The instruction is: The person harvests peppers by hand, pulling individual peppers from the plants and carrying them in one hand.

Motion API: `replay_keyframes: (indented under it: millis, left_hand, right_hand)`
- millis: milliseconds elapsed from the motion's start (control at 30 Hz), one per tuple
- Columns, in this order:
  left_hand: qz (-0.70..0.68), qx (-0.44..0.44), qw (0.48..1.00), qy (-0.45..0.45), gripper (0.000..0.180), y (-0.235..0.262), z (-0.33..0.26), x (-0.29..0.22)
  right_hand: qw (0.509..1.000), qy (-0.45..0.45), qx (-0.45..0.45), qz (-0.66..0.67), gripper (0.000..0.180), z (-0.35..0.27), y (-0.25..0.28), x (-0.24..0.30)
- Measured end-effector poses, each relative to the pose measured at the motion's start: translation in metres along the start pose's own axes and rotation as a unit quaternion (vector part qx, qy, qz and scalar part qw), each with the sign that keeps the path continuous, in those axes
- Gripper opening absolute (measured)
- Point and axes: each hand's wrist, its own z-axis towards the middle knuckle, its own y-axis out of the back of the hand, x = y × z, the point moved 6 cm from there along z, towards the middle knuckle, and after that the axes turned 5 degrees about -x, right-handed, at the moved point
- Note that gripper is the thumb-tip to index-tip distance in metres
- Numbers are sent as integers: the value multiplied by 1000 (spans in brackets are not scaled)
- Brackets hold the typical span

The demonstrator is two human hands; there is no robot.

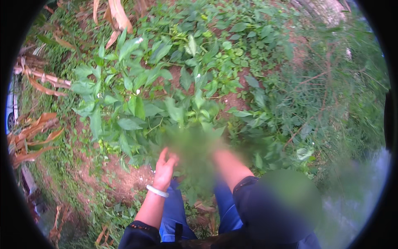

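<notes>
Reddish soil (124, 178) shows between low weeds (78, 195) and leafy green growth, with dry brown leaves (33, 137) along the left side and more at the top left. Feathery shrubs (331, 91) fill the right, their lower part lost in haze and blur. Nearest the hands is a broad-leaved plant (132, 103) with a few small white flowers (138, 92); it spreads just ahead of the person, left of centre, its lower front edge running into a green blur. At that edge is the left hand (166, 166), fingers pointing forward and slightly bent, some of them blurred; whether they grip anything, I cannot tell. A pale bangle (157, 191) circles the left wrist. From the lower right, the right forearm (233, 167) slants in toward the same spot, but the right hand (216, 150) dissolves into the blur, so neither its spread nor anything it may hold can be told. Dark sleeves (139, 235) cover both upper arms, the right one partly smeared, and blue jeans (172, 216) show below, between the arms.
</notes>
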Motion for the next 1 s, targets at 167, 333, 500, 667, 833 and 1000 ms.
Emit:
replay_keyframes:
  millis: [167, 333, 500, 667, 833, 1000]
  left_hand:
    - [19, 34, 999, 32, 61, 15, -20, 24]
    - [-48, 37, 998, 33, 58, 23, -49, 17]
    - [-114, 3, 993, -34, 32, 43, -101, -30]
    - [-84, -54, 900, -424, 11, 58, -212, -156]
    - [59, -213, 731, -645, 55, 50, -368, -233]
    - [62, -228, 497, -835, 44, 102, -518, -231]
  right_hand:
    - [1000, 5, -3, -19, 33, -34, 34, 2]
    - [958, 52, -39, -280, 27, -62, 51, 14]
    - [891, 23, -47, -451, 31, -114, 54, 26]
    - [885, 71, -9, -461, 34, -137, 106, 51]
    - [900, 55, -61, -429, 35, -224, 116, 114]
    - [914, -10, -91, -396, 36, -293, 92, 125]
